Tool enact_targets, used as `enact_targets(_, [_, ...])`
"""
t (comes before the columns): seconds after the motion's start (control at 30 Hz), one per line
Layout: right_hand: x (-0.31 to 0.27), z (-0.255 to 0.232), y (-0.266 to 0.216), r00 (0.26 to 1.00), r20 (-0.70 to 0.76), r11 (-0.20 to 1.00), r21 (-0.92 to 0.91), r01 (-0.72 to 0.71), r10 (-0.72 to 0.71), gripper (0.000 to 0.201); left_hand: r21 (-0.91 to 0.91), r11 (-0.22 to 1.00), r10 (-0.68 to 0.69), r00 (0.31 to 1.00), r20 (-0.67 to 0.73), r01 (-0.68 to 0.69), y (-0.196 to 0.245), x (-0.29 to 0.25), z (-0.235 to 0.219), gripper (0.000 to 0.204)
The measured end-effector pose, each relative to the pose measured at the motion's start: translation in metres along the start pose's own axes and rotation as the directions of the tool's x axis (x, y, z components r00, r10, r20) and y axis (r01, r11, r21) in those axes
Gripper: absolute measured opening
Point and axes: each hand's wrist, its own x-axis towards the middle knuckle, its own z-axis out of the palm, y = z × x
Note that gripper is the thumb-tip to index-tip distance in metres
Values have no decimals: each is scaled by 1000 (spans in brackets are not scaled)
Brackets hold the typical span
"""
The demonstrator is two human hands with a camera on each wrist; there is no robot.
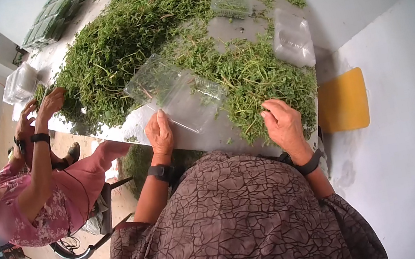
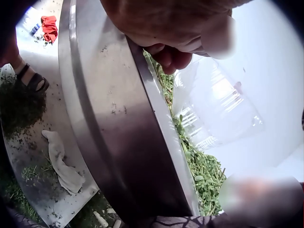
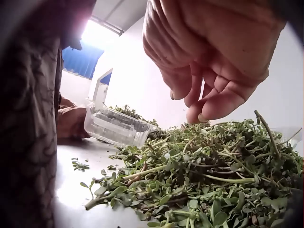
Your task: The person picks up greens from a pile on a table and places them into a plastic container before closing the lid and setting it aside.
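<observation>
An open clear plastic container [image 1: 189, 102] lies tilted at the table's near side, its lid part folded out to the left. My left hand [image 1: 159, 133] grips its near left edge, thumb on top; in the left wrist view the curled fingers [image 2: 173, 61] meet the container [image 2: 213, 104]. Over the near pile of green sprigs [image 1: 265, 77] is my right hand [image 1: 283, 126]. The right wrist view has its loosely bent fingers [image 3: 221, 102] just at the top of the greens [image 3: 204, 166], with no sprig visibly held.
A large heap of greens [image 1: 125, 38] covers the far left of the table. Empty clear containers [image 1: 292, 39] stand at the right, and another [image 1: 231, 4] lies farther back. Packed trays [image 1: 52, 18] are stacked far left. A person in pink [image 1: 58, 194] works at the left edge.
</observation>
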Motion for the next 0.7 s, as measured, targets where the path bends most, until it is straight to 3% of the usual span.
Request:
enact_targets(0.03, [-2,0,1,1000,-19,1000,6,23,-23,20,-83,996,29,999,-26,-31,11,0,-1,49])
enact_targets(0.17, [-12,-1,3,1000,-11,1000,18,-23,23,18,-28,1000,-8,999,-34,7,3,-4,0,52])
enact_targets(0.23, [-16,-3,5,1000,12,1000,16,7,-7,17,-212,973,-100,994,-48,87,1,-6,-4,53])
enact_targets(0.37, [-23,-8,10,1000,-12,1000,9,-5,5,15,-151,988,-50,993,-104,34,4,-10,-14,48])
enact_targets(0.4, [-24,-10,12,1000,-15,1000,6,-15,15,15,30,997,72,993,-97,-69,23,-11,-22,42])
enact_targets(0.43, [-25,-11,13,1000,-18,1000,9,-25,25,15,78,976,207,976,-67,-202,28,-12,-25,36])
enact_targets(0.53, [-28,-15,16,999,-26,999,2,-36,36,14,159,816,550,831,85,-556,51,-12,-31,31])
enact_targets(0.57, [-29,-17,17,999,-28,1000,-4,-29,29,14,170,802,540,816,206,-573,50,-16,-32,39])
enact_targets(0.6, [-31,-18,18,999,-32,999,-8,-41,40,14,178,746,574,755,317,-642,58,-16,-32,44])
enact_targets(0.7, [-39,-18,23,997,-62,999,-20,-40,39,14,201,642,561,632,534,-740,48,-26,-17,47])
